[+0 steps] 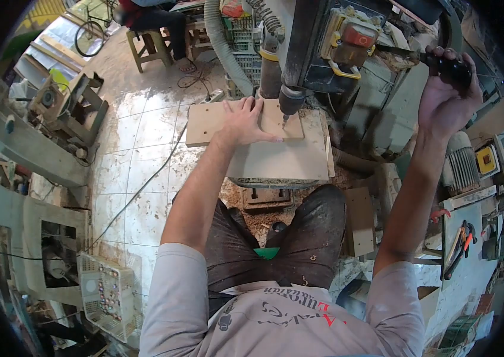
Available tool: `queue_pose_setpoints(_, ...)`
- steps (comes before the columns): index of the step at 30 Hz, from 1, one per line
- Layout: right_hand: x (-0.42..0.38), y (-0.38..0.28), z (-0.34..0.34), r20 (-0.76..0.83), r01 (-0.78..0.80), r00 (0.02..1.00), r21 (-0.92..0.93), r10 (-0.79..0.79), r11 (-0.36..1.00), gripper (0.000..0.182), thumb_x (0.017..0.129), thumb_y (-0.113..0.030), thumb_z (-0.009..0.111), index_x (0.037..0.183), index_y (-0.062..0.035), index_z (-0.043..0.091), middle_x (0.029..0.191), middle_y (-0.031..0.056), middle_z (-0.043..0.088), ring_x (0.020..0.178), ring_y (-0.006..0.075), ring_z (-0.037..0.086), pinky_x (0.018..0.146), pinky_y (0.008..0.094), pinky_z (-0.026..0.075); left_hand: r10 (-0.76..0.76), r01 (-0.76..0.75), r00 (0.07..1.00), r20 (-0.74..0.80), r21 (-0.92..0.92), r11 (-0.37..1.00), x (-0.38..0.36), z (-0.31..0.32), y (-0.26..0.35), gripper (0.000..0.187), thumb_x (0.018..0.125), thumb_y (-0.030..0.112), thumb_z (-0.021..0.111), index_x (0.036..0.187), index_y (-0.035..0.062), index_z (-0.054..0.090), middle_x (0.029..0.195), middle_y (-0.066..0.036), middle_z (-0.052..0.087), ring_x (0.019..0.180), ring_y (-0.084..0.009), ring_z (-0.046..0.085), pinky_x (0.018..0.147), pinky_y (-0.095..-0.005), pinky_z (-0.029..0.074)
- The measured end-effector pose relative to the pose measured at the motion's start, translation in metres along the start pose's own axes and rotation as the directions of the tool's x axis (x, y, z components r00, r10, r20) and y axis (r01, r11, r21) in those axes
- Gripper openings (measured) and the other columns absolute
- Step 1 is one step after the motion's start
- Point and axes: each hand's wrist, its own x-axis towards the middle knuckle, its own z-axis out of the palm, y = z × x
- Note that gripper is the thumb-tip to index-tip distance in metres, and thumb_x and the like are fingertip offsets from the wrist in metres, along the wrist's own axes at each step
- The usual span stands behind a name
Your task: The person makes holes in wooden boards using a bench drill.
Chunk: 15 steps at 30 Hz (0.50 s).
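My left hand lies flat with spread fingers on a wooden board that has several small holes. The board rests on the pale drill press table. Just right of my left thumb, the drill chuck points down, its bit right at the board's surface near the right end. Raised at the right, my right hand is wrapped round the black knob of the feed lever, which runs out from the drill press head.
A red switch sits on the drill head. Behind hangs a ribbed hose. Another person sits on a stool at the back. A plastic crate stands lower left; pliers lie at the right. Sawdust covers the floor below the table.
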Motion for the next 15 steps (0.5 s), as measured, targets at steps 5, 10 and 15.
queue_pose_setpoints(5, -0.009, -0.01, -0.02, 0.162, -0.064, 0.985, 0.017, 0.06, 0.998, 0.035, 0.091, -0.026, 0.042, 0.108, 0.002, 0.053, 0.101, 0.0171, 0.055, 0.105, 0.0341, 0.053, 0.109, 0.0533, 0.032, 0.008, -0.008, 1.0, -0.013, -0.017, 1.0, 0.0, 0.0, 0.0, 0.133, 0.052, 0.086, 0.061, 0.147, 0.0008, 0.024, 0.148, -0.022, 0.03, 0.14, -0.0338, 0.026, 0.107, -0.0721, 0.005)
queue_pose_setpoints(10, -0.014, -0.04, -0.054, 0.323, -0.295, 0.894, -0.1, 0.311, 0.95, 0.033, 0.095, -0.03, 0.04, 0.093, 0.0007, 0.052, 0.092, 0.0184, 0.057, 0.101, 0.0366, 0.055, 0.103, 0.0477, 0.037, -0.003, 0.003, 1.0, 0.006, 0.014, 1.0, -0.002, -0.004, 0.002, 0.129, 0.056, 0.087, 0.058, 0.147, 0.002, 0.025, 0.15, -0.02, 0.027, 0.142, -0.033, 0.023, 0.108, -0.0711, 0.008)
queue_pose_setpoints(15, -0.003, -0.053, -0.039, 0.217, -0.315, 0.648, -0.796, 0.73, 0.516, 0.049, 0.097, -0.041, 0.043, 0.065, -0.0046, 0.05, 0.054, 0.0046, 0.045, 0.064, 0.0233, 0.061, 0.086, 0.0362, 0.047, -0.005, 0.005, 1.0, -0.001, 0.007, 1.0, -0.001, -0.001, 0.002, 0.131, 0.054, 0.087, 0.059, 0.147, 0.0015, 0.024, 0.15, -0.02, 0.028, 0.142, -0.0329, 0.024, 0.108, -0.0709, 0.008)
